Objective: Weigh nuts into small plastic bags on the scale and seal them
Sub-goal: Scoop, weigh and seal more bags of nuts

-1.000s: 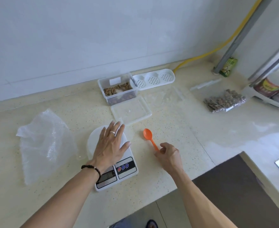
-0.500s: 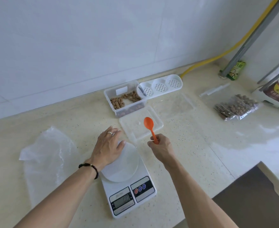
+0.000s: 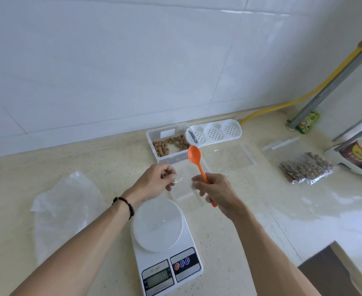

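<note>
Hands (image 3: 154, 180) on bag (image 3: 183, 184) above scale (image 3: 165, 242)

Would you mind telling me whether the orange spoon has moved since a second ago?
Yes. The orange spoon has left the countertop; the right hand now holds it raised, its bowl in front of the nut container.

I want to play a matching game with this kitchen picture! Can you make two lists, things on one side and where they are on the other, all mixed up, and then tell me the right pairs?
Things:
1. orange spoon
2. scale
3. tub of nuts
4. filled bags of nuts

Places:
A. at the back by the wall
B. held in the right hand
C. far right on the counter
D. nearest the person, between the arms

Pairs: 1-B, 2-D, 3-A, 4-C
</note>
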Motion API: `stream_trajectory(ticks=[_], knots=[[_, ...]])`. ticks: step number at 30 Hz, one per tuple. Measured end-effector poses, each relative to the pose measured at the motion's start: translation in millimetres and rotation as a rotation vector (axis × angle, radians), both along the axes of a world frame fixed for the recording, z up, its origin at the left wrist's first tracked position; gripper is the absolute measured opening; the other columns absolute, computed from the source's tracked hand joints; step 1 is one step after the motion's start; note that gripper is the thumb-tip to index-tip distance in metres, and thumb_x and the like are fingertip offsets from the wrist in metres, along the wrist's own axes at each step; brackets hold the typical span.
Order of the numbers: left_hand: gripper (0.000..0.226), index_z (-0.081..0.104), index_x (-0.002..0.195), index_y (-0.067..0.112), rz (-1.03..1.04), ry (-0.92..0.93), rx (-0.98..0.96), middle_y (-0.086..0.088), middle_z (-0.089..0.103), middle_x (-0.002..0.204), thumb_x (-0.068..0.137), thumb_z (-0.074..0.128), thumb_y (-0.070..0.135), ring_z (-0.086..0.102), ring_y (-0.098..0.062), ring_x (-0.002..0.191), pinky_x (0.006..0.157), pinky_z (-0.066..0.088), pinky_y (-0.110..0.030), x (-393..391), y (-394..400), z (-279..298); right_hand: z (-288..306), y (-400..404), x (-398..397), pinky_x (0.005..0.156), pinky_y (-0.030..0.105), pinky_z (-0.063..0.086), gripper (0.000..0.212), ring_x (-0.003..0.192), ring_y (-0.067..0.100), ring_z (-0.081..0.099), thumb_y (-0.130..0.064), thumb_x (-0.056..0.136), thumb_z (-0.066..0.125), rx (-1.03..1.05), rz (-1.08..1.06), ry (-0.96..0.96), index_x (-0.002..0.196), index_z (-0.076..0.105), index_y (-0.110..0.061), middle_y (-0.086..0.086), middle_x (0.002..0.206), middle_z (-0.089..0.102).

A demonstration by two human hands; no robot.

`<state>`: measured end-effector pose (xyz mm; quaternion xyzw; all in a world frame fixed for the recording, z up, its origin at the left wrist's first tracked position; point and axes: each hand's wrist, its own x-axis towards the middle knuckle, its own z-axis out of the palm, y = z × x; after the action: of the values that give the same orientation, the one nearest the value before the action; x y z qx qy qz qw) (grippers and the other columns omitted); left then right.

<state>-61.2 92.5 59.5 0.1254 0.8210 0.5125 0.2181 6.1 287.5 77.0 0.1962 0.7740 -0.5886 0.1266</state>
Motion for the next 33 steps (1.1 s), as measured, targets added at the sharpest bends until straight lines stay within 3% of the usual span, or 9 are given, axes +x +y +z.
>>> stream_trajectory(ticks=[6,12,17,21,22,24,26,30,33], knots=[[0.011,0.063,0.087,0.009,0.001,-0.025,0.100,-0.006,0.066,0.074,0.096,0.057,0.011,0.060,-0.013,0.059,0.058,0.045,-0.016,-6.7,-4.2,24.2,36.5,6.8,-16.2,0.047,0.022,0.034,0.013,0.059,0.013,0.054,-0.002,0.083,0.061,0.039,0.182,0.025,0.092,0.070,-0.003,0.010,0.075,0.072],[0.032,0.060,0.085,0.011,-0.042,-0.008,-0.066,0.002,0.051,0.066,0.104,0.037,0.024,0.043,-0.013,0.058,0.062,0.039,-0.026,-13.5,-15.8,39.3,48.4,20.7,-34.5,0.047,0.024,0.033,0.014,0.051,0.014,0.051,0.001,0.088,0.054,0.090,0.117,0.110,0.093,0.067,-0.004,0.010,0.068,0.070],[0.032,0.055,0.081,0.011,-0.054,-0.140,0.133,0.003,0.038,0.060,0.105,0.036,0.021,0.032,-0.010,0.053,0.049,0.029,-0.018,-20.4,-14.7,53.6,52.7,21.3,-40.8,0.043,0.017,0.038,0.013,0.046,0.013,0.050,0.003,0.093,0.051,0.092,0.117,0.167,0.090,0.062,-0.004,0.014,0.065,0.064],[0.023,0.060,0.089,0.012,-0.027,0.162,-0.231,0.007,0.054,0.074,0.099,0.047,0.028,0.049,-0.014,0.068,0.065,0.042,-0.026,-23.9,-14.0,40.4,47.1,21.9,-44.6,0.047,0.022,0.041,0.007,0.048,0.018,0.052,-0.002,0.092,0.058,0.134,0.133,0.173,0.089,0.063,-0.006,0.010,0.057,0.063],[0.030,0.061,0.103,0.017,-0.043,0.223,-0.334,0.006,0.060,0.092,0.093,0.051,0.043,0.055,-0.016,0.084,0.076,0.046,-0.031,-21.6,-10.5,38.8,45.5,21.7,-45.2,0.047,0.022,0.042,0.006,0.048,0.019,0.053,-0.002,0.091,0.059,0.142,0.128,0.171,0.090,0.064,-0.005,0.010,0.058,0.064],[0.088,0.042,0.139,0.023,-0.131,0.291,-0.467,0.001,0.052,0.130,0.070,0.054,0.076,0.047,-0.020,0.120,0.103,0.038,-0.038,-14.7,2.4,37.5,44.4,18.5,-46.7,0.047,0.022,0.044,0.005,0.047,0.017,0.055,-0.001,0.090,0.060,0.141,0.109,0.175,0.090,0.064,-0.003,0.012,0.060,0.067],[0.121,0.015,0.152,0.022,-0.189,0.406,-0.501,-0.001,0.032,0.151,0.057,0.062,0.082,0.029,-0.021,0.138,0.116,0.021,-0.041,-7.3,20.1,36.0,44.9,11.9,-48.4,0.049,0.023,0.048,0.004,0.047,0.017,0.058,-0.001,0.089,0.061,0.130,0.118,0.184,0.089,0.065,-0.002,0.015,0.063,0.069],[0.123,0.007,0.151,0.027,-0.064,0.586,-0.378,0.003,0.036,0.139,0.057,0.075,0.069,0.030,-0.014,0.133,0.116,0.020,-0.041,-5.5,36.4,31.2,46.0,3.6,-53.4,0.051,0.022,0.050,0.006,0.049,0.015,0.057,-0.002,0.088,0.061,0.070,0.162,0.177,0.091,0.066,0.001,0.018,0.069,0.070],[0.132,0.005,0.151,0.024,-0.051,0.604,-0.401,0.005,0.033,0.139,0.049,0.071,0.076,0.027,-0.012,0.134,0.119,0.013,-0.043,-11.3,35.9,25.2,48.6,4.3,-59.5,0.044,0.015,0.042,0.007,0.048,0.012,0.055,-0.002,0.089,0.061,0.016,0.164,0.173,0.093,0.066,0.002,0.020,0.072,0.071]])
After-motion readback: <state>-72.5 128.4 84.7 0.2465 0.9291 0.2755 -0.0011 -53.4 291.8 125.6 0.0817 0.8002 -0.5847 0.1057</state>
